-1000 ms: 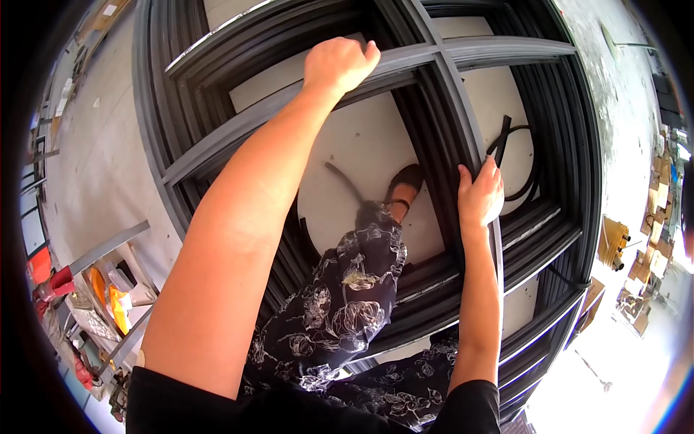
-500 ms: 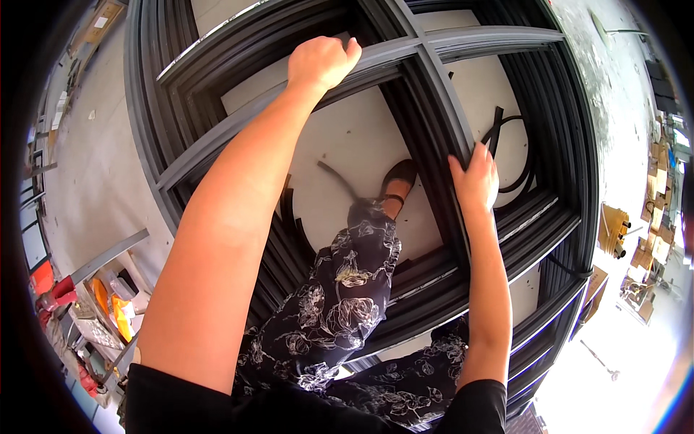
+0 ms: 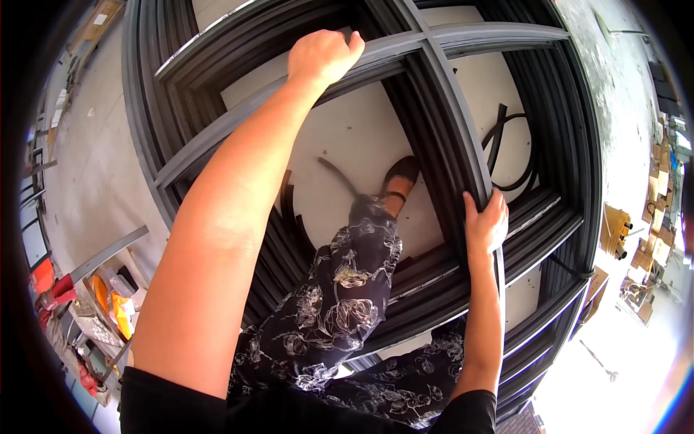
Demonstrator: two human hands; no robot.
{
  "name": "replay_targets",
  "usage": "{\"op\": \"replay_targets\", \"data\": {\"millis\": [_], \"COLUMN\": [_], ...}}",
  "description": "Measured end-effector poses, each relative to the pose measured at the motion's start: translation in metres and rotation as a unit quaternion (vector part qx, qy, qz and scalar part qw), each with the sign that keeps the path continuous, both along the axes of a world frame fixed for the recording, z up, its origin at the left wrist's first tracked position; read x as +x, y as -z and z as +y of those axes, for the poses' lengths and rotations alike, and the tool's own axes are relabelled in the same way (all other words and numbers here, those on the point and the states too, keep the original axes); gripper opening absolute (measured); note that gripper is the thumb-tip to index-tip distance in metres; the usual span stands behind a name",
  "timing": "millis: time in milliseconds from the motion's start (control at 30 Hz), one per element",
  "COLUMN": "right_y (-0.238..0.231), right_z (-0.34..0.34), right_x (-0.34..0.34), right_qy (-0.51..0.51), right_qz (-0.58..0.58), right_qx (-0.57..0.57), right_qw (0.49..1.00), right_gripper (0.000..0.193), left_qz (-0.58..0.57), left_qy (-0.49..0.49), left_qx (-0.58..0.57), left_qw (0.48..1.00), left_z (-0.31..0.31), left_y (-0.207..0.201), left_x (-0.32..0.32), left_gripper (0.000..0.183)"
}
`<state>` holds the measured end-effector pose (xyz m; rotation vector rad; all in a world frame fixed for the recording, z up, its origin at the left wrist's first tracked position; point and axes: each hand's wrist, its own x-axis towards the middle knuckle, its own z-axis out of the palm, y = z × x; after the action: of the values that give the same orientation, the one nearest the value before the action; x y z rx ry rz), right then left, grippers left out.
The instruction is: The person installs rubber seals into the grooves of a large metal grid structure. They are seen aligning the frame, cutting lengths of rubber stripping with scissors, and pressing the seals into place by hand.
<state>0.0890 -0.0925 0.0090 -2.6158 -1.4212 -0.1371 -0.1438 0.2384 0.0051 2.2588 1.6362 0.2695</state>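
Note:
A stack of dark grey metal window frames (image 3: 463,134) lies in front of me, with crossing bars on the uppermost one. My left hand (image 3: 325,56) is closed over the top frame's crossbar (image 3: 238,119), left of where the bars meet; its fingertips are hidden behind the bar. Nearer to me and to the right, my right hand (image 3: 487,224) grips the top frame's lengthwise bar, thumb on the left side and fingers over the right. My shoe (image 3: 400,173) stands on the pale floor inside one opening of the stack.
Black rubber strip (image 3: 533,155) lies coiled in the right-hand opening, and a short strip (image 3: 334,172) is near my foot. A cluttered cart (image 3: 108,311) with orange and red items stands at left. Cardboard boxes (image 3: 659,173) line the far right.
My right hand has slid toward me along the lengthwise bar. The top frame has shifted slightly to the right, while my left hand keeps its place on the crossbar.

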Motion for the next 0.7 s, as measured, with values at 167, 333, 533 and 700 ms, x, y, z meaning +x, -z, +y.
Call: {"op": "replay_targets", "data": {"millis": [167, 333, 533, 700], "right_y": [0.000, -0.006, 0.011, 0.018], "right_z": [0.031, 0.136, 0.236, 0.255], "right_x": [-0.006, -0.031, -0.049, -0.051], "right_qy": [0.005, -0.126, -0.141, -0.116], "right_qz": [0.034, -0.076, -0.152, -0.211], "right_qx": [-0.045, -0.025, 0.005, 0.024], "right_qw": [0.998, 0.989, 0.978, 0.970], "right_gripper": [0.062, 0.074, 0.077, 0.079], "left_qz": [0.003, 0.004, 0.017, 0.025], "left_qy": [-0.009, -0.005, -0.016, -0.022], "left_qx": [-0.029, -0.015, -0.041, -0.096], "left_qw": [1.000, 1.000, 0.999, 0.995], "left_z": [0.001, 0.001, -0.001, -0.003], "left_y": [-0.005, 0.001, -0.007, -0.020], "left_x": [-0.003, 0.005, 0.003, 0.008], "left_gripper": [0.060, 0.062, 0.057, 0.061]}}
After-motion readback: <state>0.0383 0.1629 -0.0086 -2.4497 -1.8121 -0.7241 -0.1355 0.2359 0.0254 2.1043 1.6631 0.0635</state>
